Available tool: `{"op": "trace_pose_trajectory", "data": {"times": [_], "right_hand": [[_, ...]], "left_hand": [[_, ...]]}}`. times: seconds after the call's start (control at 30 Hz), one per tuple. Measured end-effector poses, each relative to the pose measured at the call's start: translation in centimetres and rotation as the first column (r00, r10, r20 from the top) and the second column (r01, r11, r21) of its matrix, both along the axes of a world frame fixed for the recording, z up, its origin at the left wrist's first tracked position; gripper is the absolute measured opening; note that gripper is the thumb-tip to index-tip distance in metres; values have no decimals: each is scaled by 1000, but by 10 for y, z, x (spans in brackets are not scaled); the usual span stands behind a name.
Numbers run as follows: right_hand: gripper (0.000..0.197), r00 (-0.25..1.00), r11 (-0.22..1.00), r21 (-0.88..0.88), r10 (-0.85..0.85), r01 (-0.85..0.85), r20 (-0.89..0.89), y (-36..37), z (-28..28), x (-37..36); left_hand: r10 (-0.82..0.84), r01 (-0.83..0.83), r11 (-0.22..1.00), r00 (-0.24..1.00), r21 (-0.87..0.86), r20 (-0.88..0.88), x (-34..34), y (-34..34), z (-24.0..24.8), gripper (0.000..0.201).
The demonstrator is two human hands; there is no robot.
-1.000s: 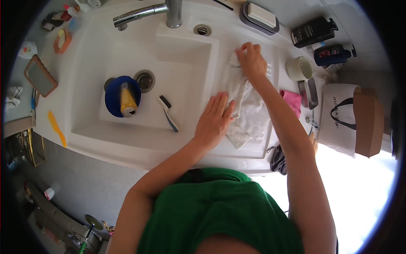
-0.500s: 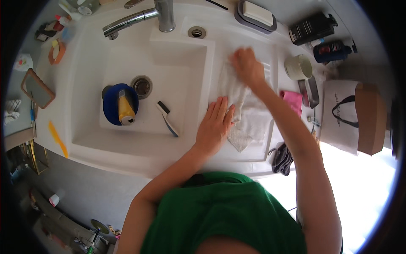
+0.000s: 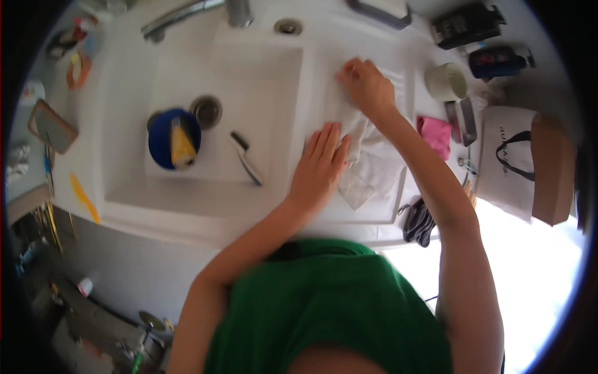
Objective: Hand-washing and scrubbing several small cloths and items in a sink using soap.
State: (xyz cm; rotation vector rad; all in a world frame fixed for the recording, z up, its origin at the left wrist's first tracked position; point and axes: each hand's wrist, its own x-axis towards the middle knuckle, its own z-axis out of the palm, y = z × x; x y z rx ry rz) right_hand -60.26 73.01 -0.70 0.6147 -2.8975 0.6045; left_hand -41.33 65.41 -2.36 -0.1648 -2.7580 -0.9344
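Note:
A white cloth (image 3: 374, 165) lies rumpled over the ridged washboard part of the sink, at the right of the basin. My left hand (image 3: 319, 165) rests flat on its left edge, fingers stretched out and slightly apart. Over the far end of the cloth is my right hand (image 3: 370, 90), its fingers curled together in a pinch. Whatever they may hold is hidden. In the basin, a small black-and-white brush (image 3: 247, 159) lies to the left of my left hand. A blue bowl (image 3: 161, 140) with a yellow can (image 3: 182, 146) tilted inside stands farther left.
A chrome faucet (image 3: 237, 12) rises behind the basin (image 3: 249, 93). Along the right edge are a pale cup (image 3: 446, 82), a pink cloth (image 3: 434, 136), a dark cloth (image 3: 418, 223) and dark bottles (image 3: 501, 61). A framed mirror (image 3: 53, 128) sits at the left.
The whole view has shifted, so the sink appears higher in the picture. My right hand, blurred before, shows more clearly now in a pinch. My left hand stays on the cloth.

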Motion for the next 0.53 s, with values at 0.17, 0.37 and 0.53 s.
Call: {"op": "trace_pose_trajectory", "data": {"times": [0.17, 0.37, 0.53], "right_hand": [[31, 858, 860, 20, 510, -510, -55, 34, 4, 55], [29, 994, 983, 182, 54, -36, -100, -6, -14, -61], [30, 964, 961, 87, 254, -261, 77, -1, -10, -23]], "left_hand": [[-12, 12, 1000, 1000, 0, -8, -3, 0, 7, 47], [6, -6, 1000, 996, -2, -84, -8, 5, -4, 46], [17, -18, 999, 999, -27, -45, -1, 2, -15, 48]]}}
